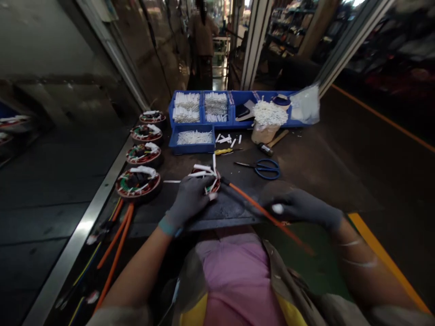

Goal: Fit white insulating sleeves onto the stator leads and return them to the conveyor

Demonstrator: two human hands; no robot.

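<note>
My left hand (192, 199), in a grey glove, is closed on the near left side of a small wound motor stator (214, 186) at the bench's front edge. White sleeves (203, 168) stick out of the stator's top, one standing upright. From its right side an orange lead (254, 204) with a dark upper end slants down over the bench edge. My right hand (294, 206), also gloved, is right of that lead, blurred by motion. A dark blurred strand runs from the stator toward its fingers; whether they grip it is unclear.
Several wound stators (138, 183) line the bench's left side. Blue bins (202, 127) hold white sleeves behind a small blue tray (175, 140). Blue-handled scissors (267, 169), a yellow screwdriver (223, 151), a small dark bottle (265, 149) and a filled tub (265, 134) stand or lie nearby. A person (204, 36) stands beyond.
</note>
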